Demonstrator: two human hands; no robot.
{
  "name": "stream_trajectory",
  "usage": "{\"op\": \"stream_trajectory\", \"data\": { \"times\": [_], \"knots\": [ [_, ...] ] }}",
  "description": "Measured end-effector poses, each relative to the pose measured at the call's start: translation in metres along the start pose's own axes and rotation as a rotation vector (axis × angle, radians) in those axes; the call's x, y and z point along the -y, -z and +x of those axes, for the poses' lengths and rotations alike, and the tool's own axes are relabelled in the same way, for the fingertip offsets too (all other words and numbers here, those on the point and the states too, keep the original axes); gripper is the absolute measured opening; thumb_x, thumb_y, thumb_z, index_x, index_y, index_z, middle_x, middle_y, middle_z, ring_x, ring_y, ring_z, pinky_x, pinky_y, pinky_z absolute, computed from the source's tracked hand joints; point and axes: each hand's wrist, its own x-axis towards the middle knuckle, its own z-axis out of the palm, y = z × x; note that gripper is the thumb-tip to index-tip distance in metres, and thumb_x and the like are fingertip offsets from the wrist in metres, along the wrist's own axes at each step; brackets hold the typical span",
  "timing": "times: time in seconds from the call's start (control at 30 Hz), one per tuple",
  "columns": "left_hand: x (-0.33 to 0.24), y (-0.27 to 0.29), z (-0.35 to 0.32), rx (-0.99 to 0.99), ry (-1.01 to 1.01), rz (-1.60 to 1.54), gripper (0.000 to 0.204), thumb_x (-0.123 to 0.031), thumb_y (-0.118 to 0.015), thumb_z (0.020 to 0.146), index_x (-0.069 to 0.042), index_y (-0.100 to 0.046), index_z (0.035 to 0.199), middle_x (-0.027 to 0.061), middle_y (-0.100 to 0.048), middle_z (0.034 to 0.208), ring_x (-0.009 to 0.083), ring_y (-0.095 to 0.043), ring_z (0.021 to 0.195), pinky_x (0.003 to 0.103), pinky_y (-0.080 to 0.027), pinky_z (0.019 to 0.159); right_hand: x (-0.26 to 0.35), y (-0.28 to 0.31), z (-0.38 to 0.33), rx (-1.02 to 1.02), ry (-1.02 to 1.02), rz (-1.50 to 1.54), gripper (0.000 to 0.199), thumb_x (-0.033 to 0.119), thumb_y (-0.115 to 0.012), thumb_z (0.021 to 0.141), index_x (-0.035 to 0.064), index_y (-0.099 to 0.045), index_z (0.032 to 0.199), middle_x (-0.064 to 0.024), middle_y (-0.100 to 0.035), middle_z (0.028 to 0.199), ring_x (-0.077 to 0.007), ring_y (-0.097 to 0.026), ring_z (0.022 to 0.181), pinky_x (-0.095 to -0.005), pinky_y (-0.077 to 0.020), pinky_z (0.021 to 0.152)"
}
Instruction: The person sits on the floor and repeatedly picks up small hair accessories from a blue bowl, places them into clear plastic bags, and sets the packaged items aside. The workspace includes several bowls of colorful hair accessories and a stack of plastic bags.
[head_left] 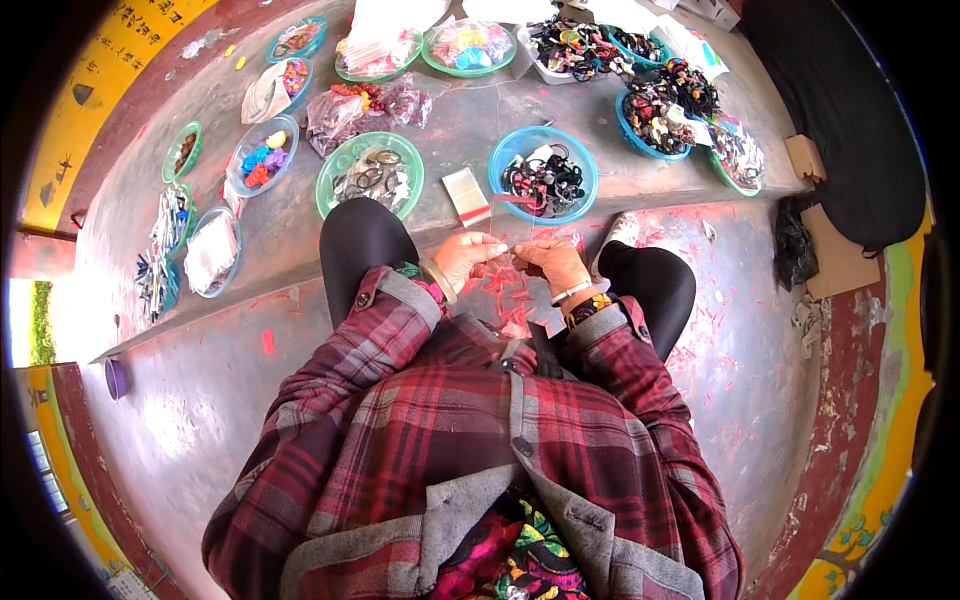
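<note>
- The left hand [468, 258] comes in above the lap, its thumb and forefinger pinched together at the tips; this grip is closed on the lower left part of a clear plastic piece [515, 222].
- The right hand [556, 268] sits just beside it, fingers curled and thumb pressed in; its grip is closed on the lower right part of the same piece.
- The clear piece lies between the 2 grips and extends beyond the fingertips, away from the body, with a red strip along its far edge; it is so transparent that its outline is hard to make out.
- In the picture, that far edge overlaps the near side of a blue basin [497, 172] that holds black bands [545, 182].
- Left of this basin, a flat pale packet [464, 192] with a red near edge lies on the grey ledge [450, 120], beyond the left hand.
- Further left stands a green basin [410, 165] with greyish rings and small pieces, behind the left knee [368, 245].
- Many more basins and trays of small goods stand across the ledge.
- Red scraps [500, 295] lie scattered on the floor [735, 330], below the hands and to the right.
</note>
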Motion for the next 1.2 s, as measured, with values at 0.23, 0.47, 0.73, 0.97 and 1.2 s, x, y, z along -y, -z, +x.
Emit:
{"op": "stream_trajectory", "data": {
  "times": [0.23,0.47,0.73,0.97,1.2],
  "knots": [
    [0.005,-0.002,0.006,0.008,-0.052,0.030,0.013,-0.017,-0.058,0.079,-0.006,-0.058,0.085,0.0016,-0.059,0.077,0.0086,-0.054,0.067,0.020,-0.041,0.053,0.001,-0.002,0.001,-0.015,0.061,-0.020,0.014,0.016,-0.063,0.072,0.0019,-0.064,0.069,-0.0021,-0.058,0.061,-0.0086,-0.049,0.055,-0.0214,-0.0360,0.053],
    [0.004,0.000,0.008,0.020,-0.071,0.056,0.012,-0.017,-0.057,0.080,-0.007,-0.058,0.087,0.0005,-0.060,0.079,0.0071,-0.054,0.067,0.019,-0.041,0.054,-0.004,0.001,0.006,0.025,0.096,0.002,0.011,0.010,-0.064,0.070,0.0004,-0.062,0.067,-0.0016,-0.058,0.060,-0.0078,-0.049,0.054,-0.0209,-0.0366,0.052],
    [0.006,0.001,0.011,0.020,-0.103,0.038,0.015,-0.017,-0.057,0.079,-0.005,-0.059,0.089,0.0018,-0.061,0.080,0.0071,-0.054,0.067,0.019,-0.039,0.054,-0.009,0.002,0.012,0.043,0.118,0.048,0.008,0.006,-0.065,0.069,0.0006,-0.060,0.066,-0.0014,-0.057,0.061,-0.0074,-0.049,0.055,-0.0211,-0.0381,0.053],
    [0.007,0.004,0.011,0.030,-0.147,0.128,0.016,-0.019,-0.060,0.077,-0.004,-0.061,0.084,0.0007,-0.060,0.075,0.0064,-0.051,0.064,0.020,-0.038,0.057,-0.007,0.001,0.010,0.079,0.116,0.038,0.008,0.005,-0.065,0.069,0.0025,-0.058,0.065,-0.0005,-0.056,0.061,-0.0072,-0.048,0.055,-0.0206,-0.0368,0.053],
    [0.007,0.003,0.011,-0.044,-0.169,0.209,0.016,-0.019,-0.061,0.076,-0.004,-0.061,0.082,0.0000,-0.058,0.072,0.0062,-0.050,0.063,0.021,-0.038,0.056,-0.011,0.002,0.014,0.056,0.078,-0.005,0.009,0.004,-0.065,0.069,0.0049,-0.057,0.065,0.0008,-0.055,0.060,-0.0069,-0.046,0.053,-0.0205,-0.0354,0.052]
  ]
}}
